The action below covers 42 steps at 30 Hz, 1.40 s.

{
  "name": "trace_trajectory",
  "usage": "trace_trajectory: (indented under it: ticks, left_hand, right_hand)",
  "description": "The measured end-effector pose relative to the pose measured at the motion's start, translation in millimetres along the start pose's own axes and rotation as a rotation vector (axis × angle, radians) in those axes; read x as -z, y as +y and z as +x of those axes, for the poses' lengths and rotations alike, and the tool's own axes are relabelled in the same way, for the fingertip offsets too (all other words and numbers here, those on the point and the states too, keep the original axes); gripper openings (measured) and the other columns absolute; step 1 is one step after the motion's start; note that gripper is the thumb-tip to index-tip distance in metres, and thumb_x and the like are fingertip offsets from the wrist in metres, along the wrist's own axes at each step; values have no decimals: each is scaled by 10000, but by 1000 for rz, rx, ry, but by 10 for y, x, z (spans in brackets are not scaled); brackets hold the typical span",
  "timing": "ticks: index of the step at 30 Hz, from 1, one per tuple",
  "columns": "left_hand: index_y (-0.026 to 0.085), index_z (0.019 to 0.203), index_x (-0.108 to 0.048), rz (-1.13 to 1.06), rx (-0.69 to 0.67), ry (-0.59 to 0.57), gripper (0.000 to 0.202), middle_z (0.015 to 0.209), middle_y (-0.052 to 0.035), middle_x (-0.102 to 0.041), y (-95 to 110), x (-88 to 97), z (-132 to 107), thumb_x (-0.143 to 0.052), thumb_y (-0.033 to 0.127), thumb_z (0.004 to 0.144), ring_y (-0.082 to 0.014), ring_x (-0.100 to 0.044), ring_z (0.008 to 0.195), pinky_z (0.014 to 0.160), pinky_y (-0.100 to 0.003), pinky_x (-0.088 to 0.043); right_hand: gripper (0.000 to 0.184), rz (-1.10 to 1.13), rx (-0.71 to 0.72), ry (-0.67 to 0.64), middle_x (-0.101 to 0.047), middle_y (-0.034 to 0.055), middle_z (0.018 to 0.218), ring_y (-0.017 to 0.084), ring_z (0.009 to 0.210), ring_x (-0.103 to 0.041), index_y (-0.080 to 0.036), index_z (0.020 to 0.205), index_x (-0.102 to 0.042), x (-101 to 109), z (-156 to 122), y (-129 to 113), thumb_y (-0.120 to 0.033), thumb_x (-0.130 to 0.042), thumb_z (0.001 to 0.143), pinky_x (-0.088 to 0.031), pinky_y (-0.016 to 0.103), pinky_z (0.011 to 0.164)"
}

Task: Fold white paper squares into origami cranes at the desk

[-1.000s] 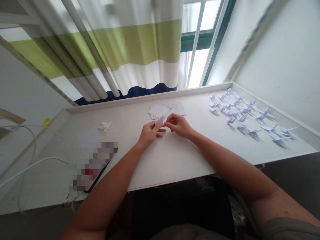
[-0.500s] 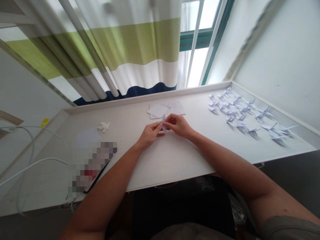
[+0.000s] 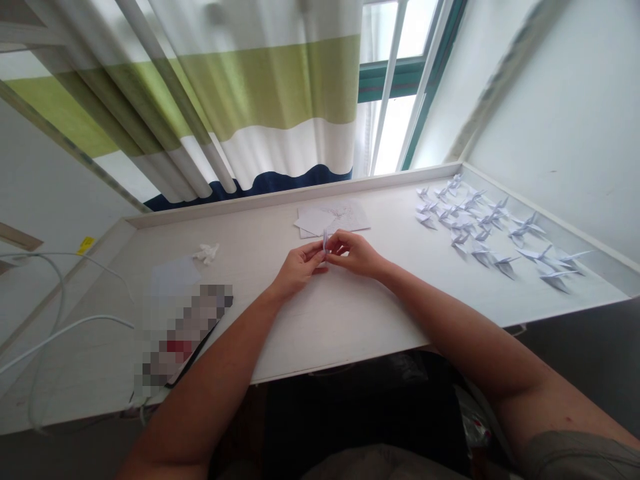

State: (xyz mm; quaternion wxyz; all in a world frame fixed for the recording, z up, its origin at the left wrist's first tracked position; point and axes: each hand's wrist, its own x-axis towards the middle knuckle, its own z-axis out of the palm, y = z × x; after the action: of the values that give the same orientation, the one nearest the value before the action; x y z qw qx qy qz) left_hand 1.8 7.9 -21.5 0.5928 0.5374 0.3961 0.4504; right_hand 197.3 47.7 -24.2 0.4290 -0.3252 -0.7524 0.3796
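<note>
A small folded piece of white paper [image 3: 325, 241] stands upright between my two hands, over the middle of the white table [image 3: 320, 320]. My left hand [image 3: 299, 268] pinches it from the left, with thumb and fingers closed. On the other side, my right hand [image 3: 356, 255] grips its right face between bent fingers and thumb. Fingers cover the paper's lower part. Just beyond my hands lie loose white paper sheets [image 3: 316, 221] on a flat printed sheet or booklet [image 3: 355, 215].
Several folded white paper cranes [image 3: 481, 255] spread over the table's right side. At left lie a crumpled white tissue [image 3: 207, 253], a pale sheet [image 3: 173, 277], a blurred-out phone-like object [image 3: 193, 337] and white cables [image 3: 65, 327]. A raised rim [image 3: 300, 193] borders the table's back, below a curtain [image 3: 275, 87].
The folded paper has turned slightly and now shows a narrower edge. My right fingers have shifted a little on it. Both hands stay in nearly the same place.
</note>
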Motion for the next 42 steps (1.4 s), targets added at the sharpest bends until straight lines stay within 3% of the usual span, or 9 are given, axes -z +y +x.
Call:
trace_trajectory:
  ticks: [6, 15, 22, 27, 36, 42]
  left_hand:
    - [239, 1333, -772, 0, 20, -4, 584, 1327, -118, -772, 37, -13, 2, -853, 558, 850, -351, -711, 1264, 902, -440, -648]
    - [219, 1290, -797, -29, 48, 22, 568, 1235, -111, -804, 29, 13, -2, -881, 537, 827, -342, -716, 1249, 911, -469, -669]
    - [213, 1330, -770, -108, 101, -72, 430, 1407, -154, -731, 97, 9, -12, -767, 401, 943, -392, -638, 1384, 887, -480, -680]
    - [206, 1330, -770, -104, 94, -91, 448, 1443, -162, -709, 111, 19, -18, -776, 406, 929, -409, -623, 1402, 856, -450, -681]
    - [184, 1291, -724, 24, 11, 5, 611, 1254, -144, -794, 70, -20, -24, -898, 515, 808, -354, -718, 1234, 789, -386, -667]
    - [188, 1214, -639, 16, 18, 72, 562, 1095, -118, -824, 50, -33, -4, -872, 538, 840, -302, -748, 1133, 835, -417, -653]
  right_hand:
    - [149, -11, 0, 14, -713, 30, 856, 167, 759, -671, -209, 847, -679, 8, -2, -1, -350, -721, 872, -580, 330, 710]
    - [246, -5, -31, -24, -724, 36, 907, 170, 769, -664, -215, 855, -672, 32, 6, -10, -399, -831, 816, -595, 357, 737]
    - [237, -10, -41, 9, -715, 31, 855, 175, 744, -687, -215, 804, -651, 45, -1, -72, -389, -801, 858, -581, 355, 716]
    - [198, 12, -37, -9, -715, 38, 866, 186, 767, -707, -208, 835, -667, 56, -14, -93, -378, -758, 880, -589, 363, 730]
    - [168, -25, -29, -34, -725, 38, 884, 175, 774, -673, -214, 854, -672, 49, -3, -70, -366, -729, 897, -576, 334, 715]
    - [248, -32, 11, -16, -711, 45, 892, 183, 786, -669, -221, 857, -699, 54, 4, -76, -458, -741, 916, -579, 344, 717]
